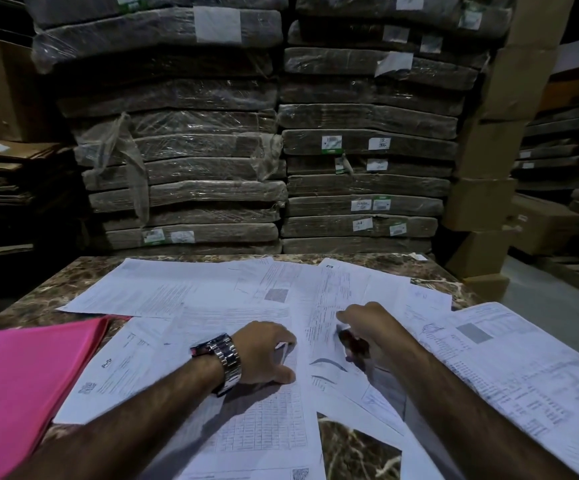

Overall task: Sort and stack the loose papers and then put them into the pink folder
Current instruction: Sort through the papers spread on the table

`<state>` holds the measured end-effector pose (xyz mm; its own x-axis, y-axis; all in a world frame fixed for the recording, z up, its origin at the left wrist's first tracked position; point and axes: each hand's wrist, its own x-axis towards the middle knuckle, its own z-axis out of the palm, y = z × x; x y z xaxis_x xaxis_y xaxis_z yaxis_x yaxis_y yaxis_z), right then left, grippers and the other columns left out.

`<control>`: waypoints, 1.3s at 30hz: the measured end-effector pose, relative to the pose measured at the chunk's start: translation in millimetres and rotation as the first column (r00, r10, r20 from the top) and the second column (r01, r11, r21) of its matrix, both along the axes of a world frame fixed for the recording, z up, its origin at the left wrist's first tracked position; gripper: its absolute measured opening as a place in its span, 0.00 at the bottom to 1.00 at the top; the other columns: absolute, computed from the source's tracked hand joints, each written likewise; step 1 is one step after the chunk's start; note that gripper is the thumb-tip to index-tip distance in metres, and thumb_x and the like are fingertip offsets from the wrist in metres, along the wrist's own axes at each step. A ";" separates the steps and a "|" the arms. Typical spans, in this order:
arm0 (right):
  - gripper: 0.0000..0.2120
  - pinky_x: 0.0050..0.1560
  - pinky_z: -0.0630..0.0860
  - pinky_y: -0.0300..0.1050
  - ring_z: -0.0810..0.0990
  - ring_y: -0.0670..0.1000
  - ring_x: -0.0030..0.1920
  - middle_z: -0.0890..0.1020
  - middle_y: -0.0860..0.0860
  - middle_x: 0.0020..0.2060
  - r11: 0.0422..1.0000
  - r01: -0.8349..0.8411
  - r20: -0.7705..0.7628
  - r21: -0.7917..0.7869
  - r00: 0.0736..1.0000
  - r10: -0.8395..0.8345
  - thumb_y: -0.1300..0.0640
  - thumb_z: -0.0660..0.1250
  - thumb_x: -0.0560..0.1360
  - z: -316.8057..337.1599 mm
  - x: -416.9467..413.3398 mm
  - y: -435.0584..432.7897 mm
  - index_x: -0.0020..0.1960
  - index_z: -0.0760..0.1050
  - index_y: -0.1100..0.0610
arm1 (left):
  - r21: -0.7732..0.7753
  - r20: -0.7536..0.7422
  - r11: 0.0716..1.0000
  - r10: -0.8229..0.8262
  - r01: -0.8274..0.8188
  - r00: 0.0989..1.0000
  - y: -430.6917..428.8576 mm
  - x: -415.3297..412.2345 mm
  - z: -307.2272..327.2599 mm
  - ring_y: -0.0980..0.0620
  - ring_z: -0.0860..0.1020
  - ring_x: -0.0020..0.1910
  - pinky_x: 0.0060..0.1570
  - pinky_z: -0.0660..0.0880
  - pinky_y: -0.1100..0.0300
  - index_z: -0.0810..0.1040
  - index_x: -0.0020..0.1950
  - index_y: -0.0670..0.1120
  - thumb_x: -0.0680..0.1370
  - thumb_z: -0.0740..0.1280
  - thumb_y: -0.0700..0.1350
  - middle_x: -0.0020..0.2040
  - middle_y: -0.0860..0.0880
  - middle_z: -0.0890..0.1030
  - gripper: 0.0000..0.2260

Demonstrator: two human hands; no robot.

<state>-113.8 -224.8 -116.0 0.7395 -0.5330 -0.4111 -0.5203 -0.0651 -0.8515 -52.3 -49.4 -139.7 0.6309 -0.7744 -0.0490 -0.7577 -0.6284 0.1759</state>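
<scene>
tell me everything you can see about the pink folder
The pink folder looks like thin matte card, with several layered edges at its far corner. It lies flat on the brown marbled table at the near left, cut off by the frame. White loose papers border its right edge; no hand touches it.

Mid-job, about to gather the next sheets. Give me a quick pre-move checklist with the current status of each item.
1. Sheets in one stack: not ok. The loose papers lie spread out and overlapping on the table.
2. Pink folder close by: ok. It lies at the table's left side, beside the papers.
3. Folder open to receive: cannot tell.
4. Left hand has a sheet: ok. Its fingers curl over a sheet's edge.
5. Right hand has a sheet: cannot tell. Its fingertips are hidden.
6. Far-right sheet fully on the table: cannot tell. It covers the table's edge there.
</scene>
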 end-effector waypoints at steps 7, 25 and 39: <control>0.08 0.30 0.68 0.43 0.71 0.54 0.32 0.76 0.58 0.37 0.990 0.025 0.055 0.137 0.998 -0.032 0.58 0.68 0.76 -0.5 9.0 -2.5 0.48 0.73 0.63 | -0.085 -0.040 0.996 -0.001 -0.003 0.999 4.4 -1.3 -4.0 0.51 0.72 0.60 0.51 0.66 0.62 0.71 0.67 0.48 0.74 0.69 0.55 0.63 0.52 0.75 0.24; 0.16 0.37 0.77 0.44 0.82 0.59 0.50 0.82 0.59 0.54 0.996 0.087 0.121 0.010 0.989 -0.087 0.66 0.73 0.71 -32.8 33.4 -11.8 0.59 0.77 0.65 | -0.100 -0.063 0.994 0.027 -0.033 0.998 4.0 -2.1 -2.0 0.52 0.71 0.62 0.59 0.68 0.60 0.71 0.67 0.48 0.73 0.70 0.57 0.64 0.53 0.74 0.26; 0.14 0.36 0.74 0.43 0.79 0.58 0.48 0.82 0.58 0.54 0.970 0.229 0.115 -0.086 0.969 -0.218 0.67 0.70 0.74 -7.4 -4.6 -95.0 0.59 0.77 0.67 | -0.068 -0.071 0.996 0.049 -0.054 0.996 2.6 -2.4 -0.8 0.52 0.70 0.64 0.61 0.66 0.61 0.69 0.69 0.49 0.73 0.70 0.57 0.67 0.53 0.72 0.27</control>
<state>-118.4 -319.8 -123.4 0.6327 -0.7234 -0.2764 -0.4404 -0.0426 -0.8968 -54.6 -46.9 -140.6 0.6668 -0.7442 -0.0405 -0.7094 -0.6504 0.2715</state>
